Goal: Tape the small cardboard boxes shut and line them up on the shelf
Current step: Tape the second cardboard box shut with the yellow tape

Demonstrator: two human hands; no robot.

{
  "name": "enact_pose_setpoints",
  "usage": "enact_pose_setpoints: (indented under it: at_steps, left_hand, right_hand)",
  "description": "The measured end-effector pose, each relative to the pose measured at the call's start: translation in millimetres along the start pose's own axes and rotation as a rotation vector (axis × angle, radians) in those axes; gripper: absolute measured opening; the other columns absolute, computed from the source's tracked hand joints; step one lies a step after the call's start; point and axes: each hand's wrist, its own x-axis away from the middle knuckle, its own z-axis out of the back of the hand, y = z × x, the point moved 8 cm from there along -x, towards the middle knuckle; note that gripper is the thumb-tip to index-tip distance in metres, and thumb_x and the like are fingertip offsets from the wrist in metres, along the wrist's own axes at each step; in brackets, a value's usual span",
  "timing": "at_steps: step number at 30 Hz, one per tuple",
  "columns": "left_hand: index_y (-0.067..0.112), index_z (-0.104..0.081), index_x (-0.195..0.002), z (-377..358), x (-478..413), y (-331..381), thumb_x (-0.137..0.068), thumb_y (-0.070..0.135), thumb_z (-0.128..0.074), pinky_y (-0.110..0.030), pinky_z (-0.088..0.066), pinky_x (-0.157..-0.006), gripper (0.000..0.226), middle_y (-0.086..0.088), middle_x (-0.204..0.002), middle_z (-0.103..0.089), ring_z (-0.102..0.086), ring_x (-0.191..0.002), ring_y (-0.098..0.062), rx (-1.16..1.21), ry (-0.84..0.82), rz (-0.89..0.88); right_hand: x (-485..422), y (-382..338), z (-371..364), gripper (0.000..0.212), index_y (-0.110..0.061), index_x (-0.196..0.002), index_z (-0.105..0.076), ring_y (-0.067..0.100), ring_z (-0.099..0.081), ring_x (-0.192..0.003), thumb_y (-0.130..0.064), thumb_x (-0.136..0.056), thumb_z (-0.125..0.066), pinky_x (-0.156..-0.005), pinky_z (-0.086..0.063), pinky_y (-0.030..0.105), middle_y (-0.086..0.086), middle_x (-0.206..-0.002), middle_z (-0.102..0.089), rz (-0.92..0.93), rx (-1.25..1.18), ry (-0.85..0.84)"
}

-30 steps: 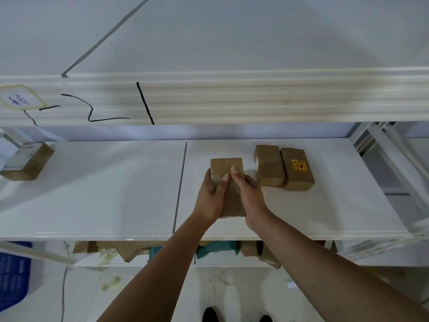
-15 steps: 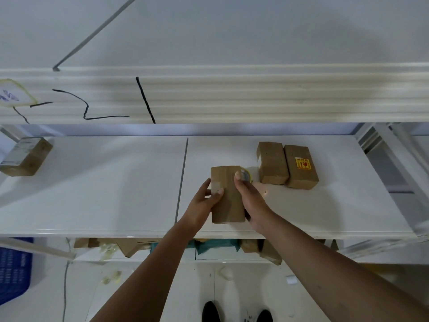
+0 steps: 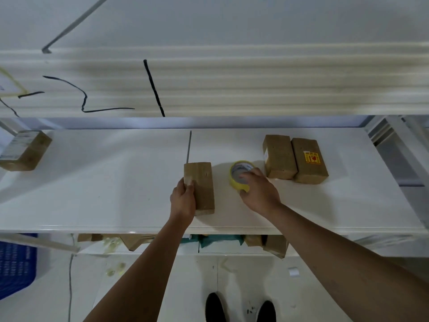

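— Starting with labels: what writing can be read on the white shelf (image 3: 116, 182)?

— None of it can be made out. A yellow sticker with red symbols (image 3: 311, 157) is seen on top of the right-hand brown cardboard box (image 3: 310, 161), which lies touching a second plain brown box (image 3: 278, 156) at the right rear of the shelf. A white printed label is carried by another cardboard box (image 3: 25, 149) at the far left, but its text is too blurred to be read. Printing on the inner core of the yellow roll of tape (image 3: 240, 175) is likewise illegible. Black marker lines (image 3: 153, 87) are drawn on the front edge of the shelf above.

— And the box being worked on?

— A small oblong brown cardboard box (image 3: 202, 189) is laid near the front middle of the shelf, just right of the seam between panels. The grip of the left hand (image 3: 183, 198) is closed around its left edge. The tape roll, just right of that box, is held by the right hand (image 3: 258, 191), fingers curled over the rim.

— What lies around?

— Cardboard scraps and teal material (image 3: 209, 240) are seen on the lower level, a blue crate (image 3: 14, 266) at the lower left, and black shoes (image 3: 216, 307) on the floor.
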Motion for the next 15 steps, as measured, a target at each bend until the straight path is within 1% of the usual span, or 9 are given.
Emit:
enact_pose_setpoints:
  at_steps: [1, 2, 3, 5, 7, 9, 12, 14, 15]
  left_hand:
    - [0.026, -0.05, -0.149, -1, -7, -5, -0.091, 0.073, -0.031, -0.057, -0.047, -0.111, 0.077, -0.007, -0.136, -0.061, -0.056, -0.126, -0.033, -0.071, 0.013, 0.003]
    - [0.027, -0.046, -0.153, -3, -10, -7, -0.088, 0.076, -0.028, -0.06, -0.042, -0.115, 0.083, -0.009, -0.141, -0.058, -0.051, -0.132, -0.035, -0.144, 0.013, 0.01]
    - [0.025, -0.042, -0.157, -7, -10, -3, -0.094, 0.071, -0.027, -0.061, -0.036, -0.118, 0.079, -0.01, -0.147, -0.054, -0.045, -0.137, -0.036, -0.211, 0.011, 0.015]
    - [0.021, -0.038, -0.16, -11, -6, 10, -0.108, 0.053, -0.029, -0.055, -0.026, -0.122, 0.061, -0.011, -0.155, -0.046, -0.034, -0.145, -0.036, -0.352, 0.031, -0.007]
    - [0.019, -0.039, -0.159, -16, -7, 15, -0.112, 0.046, -0.029, -0.051, -0.021, -0.122, 0.055, -0.011, -0.159, -0.039, -0.028, -0.148, -0.034, -0.459, 0.054, -0.015]
    - [0.019, -0.038, -0.159, -21, -14, 14, -0.112, 0.046, -0.029, -0.05, -0.02, -0.122, 0.055, -0.011, -0.161, -0.035, -0.027, -0.149, -0.034, -0.487, 0.037, -0.018]
    - [0.02, -0.025, -0.165, -28, -21, 13, -0.111, 0.05, -0.031, -0.053, -0.02, -0.123, 0.062, -0.012, -0.164, -0.032, -0.026, -0.151, -0.035, -0.523, -0.013, -0.029]
    - [0.019, -0.026, -0.165, -26, -18, 28, -0.108, 0.054, -0.038, -0.054, -0.023, -0.121, 0.068, -0.012, -0.162, -0.036, -0.028, -0.149, -0.035, -0.571, 0.063, -0.131]
    - [0.018, -0.031, -0.163, -23, -14, 42, -0.107, 0.053, -0.044, -0.054, -0.026, -0.119, 0.067, -0.012, -0.159, -0.041, -0.031, -0.147, -0.034, -0.581, 0.138, -0.243]
  right_hand:
    - [-2, 1, -1, 0.046, -0.027, -0.139, -0.063, 0.026, -0.058, -0.126, -0.026, -0.094, -0.069, -0.097, -0.053, 0.041, -0.001, -0.149, -0.048, 0.008, 0.013, -0.002]
    - [-4, 2, -2, 0.041, -0.026, -0.136, -0.066, 0.028, -0.059, -0.124, -0.027, -0.095, -0.069, -0.097, -0.053, 0.041, 0.002, -0.144, -0.052, 0.012, 0.022, -0.001]
    - [-6, 4, -3, 0.036, -0.024, -0.131, -0.069, 0.029, -0.06, -0.121, -0.025, -0.096, -0.069, -0.096, -0.053, 0.04, 0.005, -0.139, -0.056, 0.012, 0.026, 0.007]
    - [-7, 9, -2, 0.028, -0.02, -0.124, -0.074, 0.03, -0.062, -0.117, -0.021, -0.096, -0.068, -0.093, -0.051, 0.036, 0.008, -0.131, -0.058, -0.002, 0.021, 0.037]
    - [-6, 16, 0, 0.027, -0.017, -0.123, -0.074, 0.03, -0.062, -0.116, -0.018, -0.096, -0.068, -0.091, -0.048, 0.032, 0.009, -0.13, -0.06, -0.023, 0.006, 0.067]
    - [-5, 22, 4, 0.026, -0.015, -0.12, -0.075, 0.031, -0.063, -0.114, -0.017, -0.096, -0.068, -0.085, -0.045, 0.029, 0.011, -0.127, -0.061, -0.038, -0.001, 0.089]
    - [-3, 28, 14, 0.021, -0.014, -0.114, -0.077, 0.029, -0.064, -0.107, -0.016, -0.094, -0.071, -0.078, -0.039, 0.026, 0.01, -0.12, -0.064, -0.032, -0.051, 0.14]
    - [0, 27, 21, 0.019, -0.015, -0.112, -0.078, 0.024, -0.064, -0.103, -0.017, -0.093, -0.074, -0.078, -0.038, 0.025, 0.006, -0.116, -0.065, -0.007, -0.086, 0.16]
    - [1, 25, 25, 0.017, -0.016, -0.11, -0.078, 0.022, -0.064, -0.1, -0.018, -0.093, -0.075, -0.077, -0.039, 0.025, 0.004, -0.113, -0.065, 0.011, -0.099, 0.166]
